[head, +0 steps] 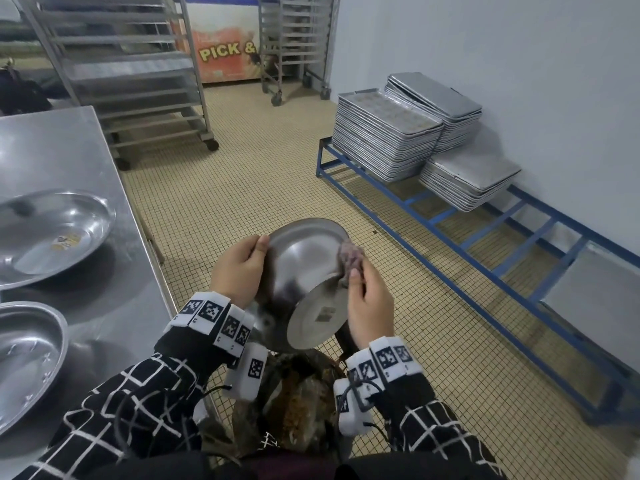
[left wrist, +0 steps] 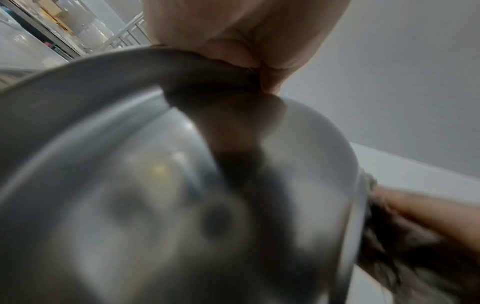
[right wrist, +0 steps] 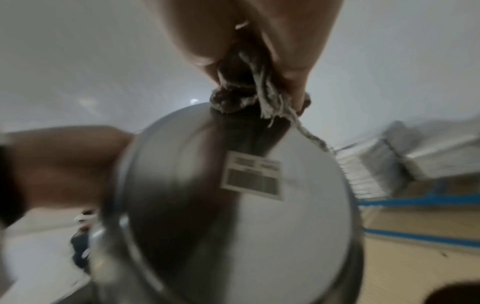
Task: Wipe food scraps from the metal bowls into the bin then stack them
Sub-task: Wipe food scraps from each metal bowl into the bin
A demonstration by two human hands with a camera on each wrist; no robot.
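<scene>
A metal bowl (head: 304, 271) is held tilted on edge over the bin (head: 298, 407), its outer base with a barcode sticker (right wrist: 253, 178) facing me. My left hand (head: 239, 268) grips the bowl's left rim (left wrist: 78, 76), thumb on the outside. My right hand (head: 369, 303) pinches a grey-purple frayed cloth (head: 351, 256) against the bowl's right rim. The cloth (right wrist: 241, 94) bunches between my fingers (right wrist: 293, 67) at the rim. The bowl's inside faces away from me and is hidden. The bin holds brown food scraps below the bowl.
Two more metal bowls (head: 52, 233) (head: 24, 358) sit on the steel table (head: 76, 143) at my left. Stacked baking trays (head: 388, 133) rest on a blue frame (head: 485, 244) along the right wall. Wheeled racks (head: 131, 71) stand at the back on the tiled floor.
</scene>
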